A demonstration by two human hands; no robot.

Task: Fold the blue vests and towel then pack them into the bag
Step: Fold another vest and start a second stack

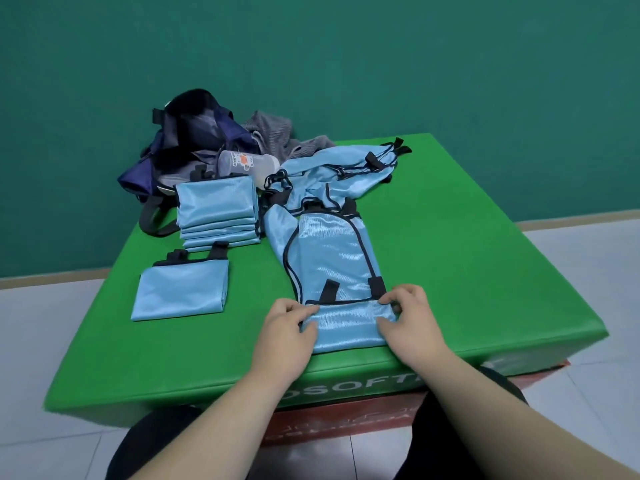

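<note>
Blue vest [332, 265]: we found it laid lengthwise on the green mat [450, 254], running from the centre to 6 o'clock, its near end doubled over itself.
Left hand [287, 327]: we recorded thumb and fingers pinching the doubled end at its 7 o'clock corner.
Right hand [412, 320]: we recorded the same pinch at the 5 o'clock corner, fingertips on the fold line.
Folded stack [216, 202]: several folded vests lay piled at 10 o'clock.
Single folded vest [181, 289]: it lay flat at 8 o'clock, near the stack.
Unfolded vests [346, 168]: these were heaped at 12 to 1 o'clock, touching the worked garment's far end.
Bag [180, 143]: dark blue, mouth open, it sat at 11 o'clock behind the stack.
Towel [273, 133]: grey and crumpled, it lay just beside the bag, toward 12 o'clock.
Bottle [249, 162]: we saw it on its side between bag and heap.
</note>
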